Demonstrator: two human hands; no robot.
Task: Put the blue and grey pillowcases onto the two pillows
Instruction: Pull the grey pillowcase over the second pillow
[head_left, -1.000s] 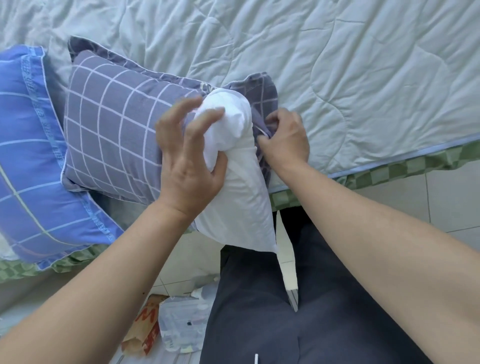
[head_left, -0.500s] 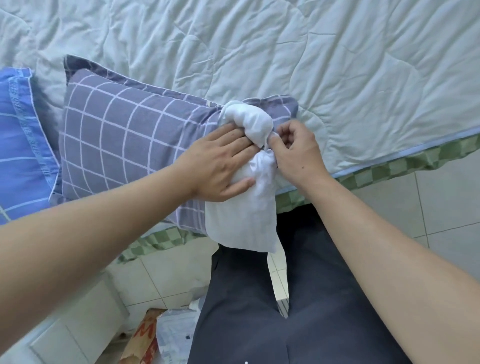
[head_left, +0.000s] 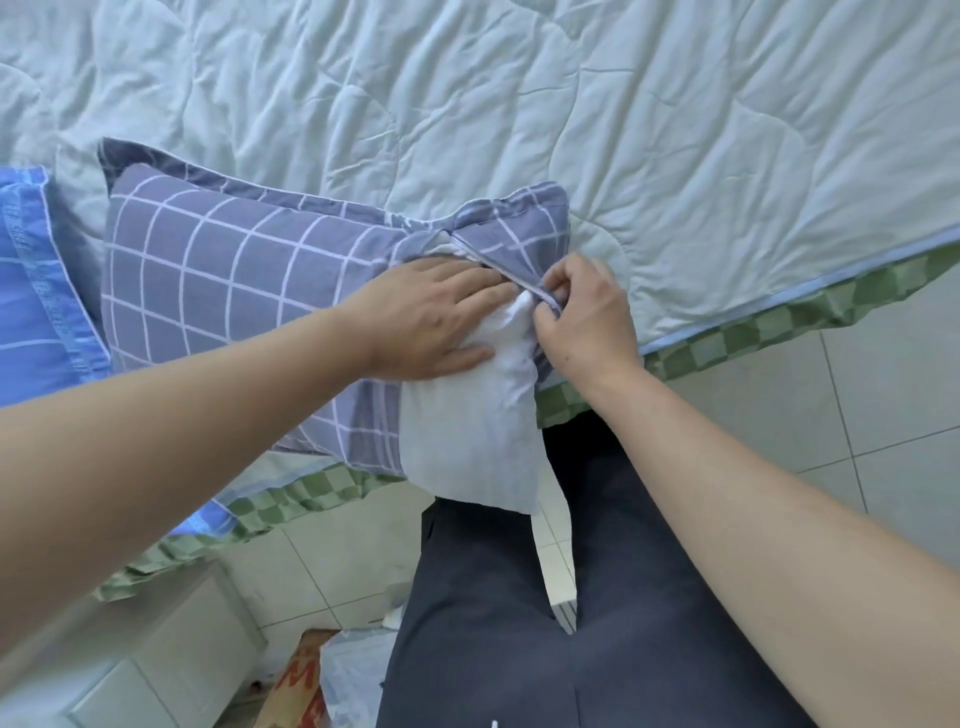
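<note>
Grey checked pillowcase (head_left: 234, 280) bulges; white pillow (head_left: 472, 441) sticks out near. Left hand (head_left: 426, 317) presses flat, right hand (head_left: 582, 312) pinches its hem.

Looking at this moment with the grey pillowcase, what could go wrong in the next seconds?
1. A corner of the white pillow hangs out past the bed edge; if it is not tucked, the pillow may end up bunched inside the grey pillowcase.
2. The right hand pinches only the hem of the opening; it might slip while the left hand presses the pillow in.
3. The pillow overhangs the bed and could slide to the floor.
</note>
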